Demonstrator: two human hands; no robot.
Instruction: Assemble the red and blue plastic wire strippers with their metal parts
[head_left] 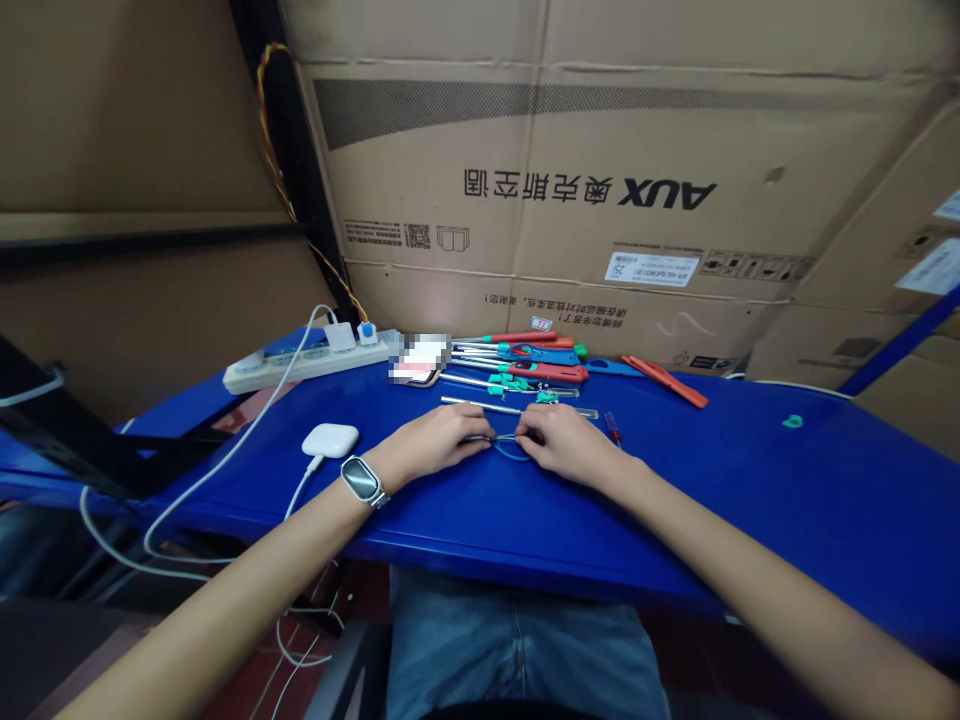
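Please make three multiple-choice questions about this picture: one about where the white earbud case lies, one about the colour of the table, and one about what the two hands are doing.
1. Where is the white earbud case?
A. beside the left hand's wrist
B. on the cardboard box
C. beside the green ring

2. What colour is the table?
A. red
B. blue
C. white

3. What state are the hands in?
A. both flat and empty
B. only one on the table
C. both pinching a thin blue part

Answers: 1 A, the case lies next to the smartwatch. 2 B, the top is blue. 3 C, the left hand and right hand meet on the blue part.
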